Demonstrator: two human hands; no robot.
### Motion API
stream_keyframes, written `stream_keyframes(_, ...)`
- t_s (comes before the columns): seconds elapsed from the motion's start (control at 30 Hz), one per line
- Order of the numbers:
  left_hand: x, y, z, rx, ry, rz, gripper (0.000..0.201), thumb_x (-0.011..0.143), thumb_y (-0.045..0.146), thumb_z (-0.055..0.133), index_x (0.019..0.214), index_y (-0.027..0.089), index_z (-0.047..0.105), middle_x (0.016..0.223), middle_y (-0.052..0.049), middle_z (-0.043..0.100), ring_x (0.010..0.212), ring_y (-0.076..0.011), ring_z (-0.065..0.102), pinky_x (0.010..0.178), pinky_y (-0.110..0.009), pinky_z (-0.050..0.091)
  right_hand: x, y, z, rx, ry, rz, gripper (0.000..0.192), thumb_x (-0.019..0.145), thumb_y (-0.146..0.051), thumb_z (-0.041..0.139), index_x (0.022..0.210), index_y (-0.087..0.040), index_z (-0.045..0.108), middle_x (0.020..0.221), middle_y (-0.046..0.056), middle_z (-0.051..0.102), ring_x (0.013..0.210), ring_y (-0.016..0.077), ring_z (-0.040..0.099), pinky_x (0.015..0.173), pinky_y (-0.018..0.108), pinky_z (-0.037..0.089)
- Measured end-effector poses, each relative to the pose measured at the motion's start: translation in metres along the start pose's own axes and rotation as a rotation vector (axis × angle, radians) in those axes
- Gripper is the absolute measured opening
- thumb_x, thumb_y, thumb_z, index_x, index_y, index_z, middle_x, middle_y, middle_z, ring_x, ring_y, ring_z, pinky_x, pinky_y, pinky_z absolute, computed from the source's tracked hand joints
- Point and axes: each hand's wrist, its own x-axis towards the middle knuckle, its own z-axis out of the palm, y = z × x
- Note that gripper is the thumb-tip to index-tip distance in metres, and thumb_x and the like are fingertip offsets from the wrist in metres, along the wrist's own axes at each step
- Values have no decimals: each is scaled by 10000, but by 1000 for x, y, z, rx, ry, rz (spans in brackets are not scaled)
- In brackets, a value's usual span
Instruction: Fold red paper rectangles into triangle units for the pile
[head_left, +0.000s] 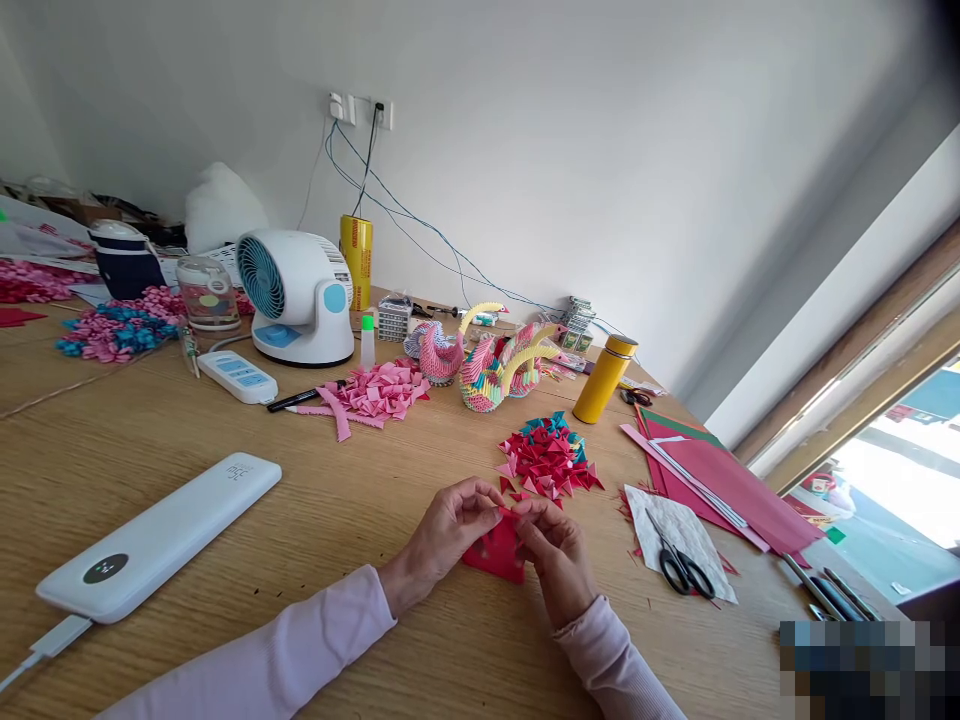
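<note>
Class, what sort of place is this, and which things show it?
Probably a home craft table for modular origami: both hands pinch red paper, beside folded triangle pieces, finished paper swans and scissors.

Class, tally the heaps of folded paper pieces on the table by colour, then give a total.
Pink heaps: 1
Pink and blue heaps: 1
Red and teal heaps: 1
Total: 3
Both hands pinch a red paper.
</note>
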Motion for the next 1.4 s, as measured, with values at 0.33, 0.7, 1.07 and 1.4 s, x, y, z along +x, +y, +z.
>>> stream_keyframes(0.33,-4,1,3,-225,12,-182,128,703,224,639,779,122,623,681,-5,629,553,-109,590,505,-205,467,-3,0,-1,27,-60,50,203,711,-339,716,762,-169,618,560,-28,586,470,91,542,420,168,424)
stream_keyframes(0.7,-1,-1,-3,-608,-4,-520,99,730,108,620,826,94,640,680,-32,648,576,-82,606,538,-159,492,-3,-9,2,-158,-146,-77,233,743,-352,698,865,-170,619,715,14,592,580,114,536,428,180,433)
stream_keyframes(1.07,-9,4,-1,221,30,113,238,781,272,566,975,147,627,755,-26,623,624,-120,545,558,-200,437,-1,1,-2,-254,-10,-134,239,716,-368,724,825,-163,666,590,-4,603,457,85,486,409,187,377)
stream_keyframes(1.4,-5,0,2,193,67,131,285,788,383,606,870,125,695,621,-18,636,491,-98,523,483,-189,422,-3,-3,-1,-217,-18,-139,236,738,-361,709,843,-159,645,661,30,644,548,126,576,424,198,437)
